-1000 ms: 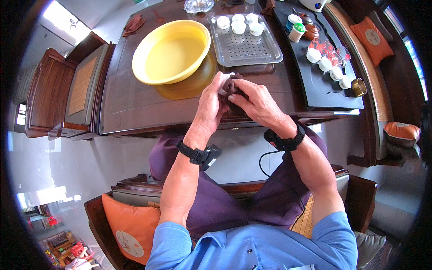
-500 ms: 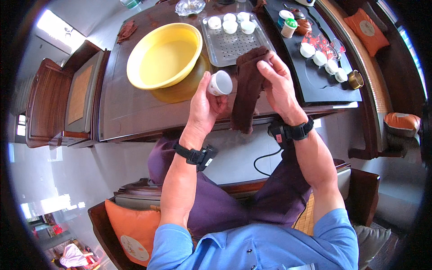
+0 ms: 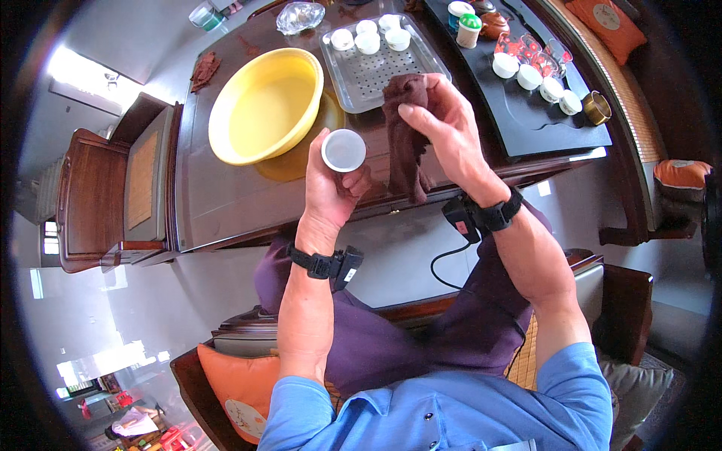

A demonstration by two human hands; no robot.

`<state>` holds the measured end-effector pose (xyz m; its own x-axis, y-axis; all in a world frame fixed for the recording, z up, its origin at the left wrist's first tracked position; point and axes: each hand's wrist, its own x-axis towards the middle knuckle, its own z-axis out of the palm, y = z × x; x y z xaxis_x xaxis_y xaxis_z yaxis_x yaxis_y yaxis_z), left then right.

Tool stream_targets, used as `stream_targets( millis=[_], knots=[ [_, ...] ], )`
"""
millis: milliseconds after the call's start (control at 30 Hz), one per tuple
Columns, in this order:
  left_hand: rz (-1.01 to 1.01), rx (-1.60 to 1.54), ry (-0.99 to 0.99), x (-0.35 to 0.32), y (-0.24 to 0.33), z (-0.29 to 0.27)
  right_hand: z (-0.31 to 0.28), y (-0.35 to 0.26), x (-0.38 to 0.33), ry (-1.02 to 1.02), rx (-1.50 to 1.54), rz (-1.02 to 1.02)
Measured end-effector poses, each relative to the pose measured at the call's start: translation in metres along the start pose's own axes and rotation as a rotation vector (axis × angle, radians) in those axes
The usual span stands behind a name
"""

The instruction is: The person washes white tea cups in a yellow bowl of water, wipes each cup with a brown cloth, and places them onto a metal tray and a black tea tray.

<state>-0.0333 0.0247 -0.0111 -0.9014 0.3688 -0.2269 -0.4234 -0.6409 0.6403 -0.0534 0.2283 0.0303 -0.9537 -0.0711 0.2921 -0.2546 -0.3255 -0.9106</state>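
A small white teacup (image 3: 344, 151) is gripped in my left hand (image 3: 329, 188), its open mouth turned up toward me and its inside bare. To the right of it, my right hand (image 3: 451, 135) pinches a dark brown cloth (image 3: 406, 146) near its top, and the rest dangles over the table's front edge. Cup and cloth are a short gap apart. Beyond the cloth lies a perforated metal tray (image 3: 361, 83) with several white teacups (image 3: 367, 43) at its far end. A large yellow basin (image 3: 265, 105) stands left of the tray.
On the right, a black tea tray (image 3: 526, 120) carries a row of white cups (image 3: 529, 77), red-patterned glasses (image 3: 534, 56), a brass-coloured cup (image 3: 597, 108), a green-lidded jar (image 3: 468, 30) and a brown teapot (image 3: 493, 25). Another brown cloth (image 3: 205, 70) lies at the table's far left.
My left hand has tilted the teacup so its mouth faces up more. My right hand has bunched the cloth and shifted it slightly left. The whole view has also moved somewhat.
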Motion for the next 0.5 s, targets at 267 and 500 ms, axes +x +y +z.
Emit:
stream_targets(
  millis=[267, 500],
  knots=[
    [-0.037, 0.157, 0.273, 0.000, -0.004, -0.003, 0.009, 0.016, -0.019, -0.670, -1.042, -0.400],
    [0.177, 0.215, 0.184, 0.001, -0.010, -0.005, 0.016, 0.023, -0.016, -0.569, -0.652, -0.113]
  ],
)
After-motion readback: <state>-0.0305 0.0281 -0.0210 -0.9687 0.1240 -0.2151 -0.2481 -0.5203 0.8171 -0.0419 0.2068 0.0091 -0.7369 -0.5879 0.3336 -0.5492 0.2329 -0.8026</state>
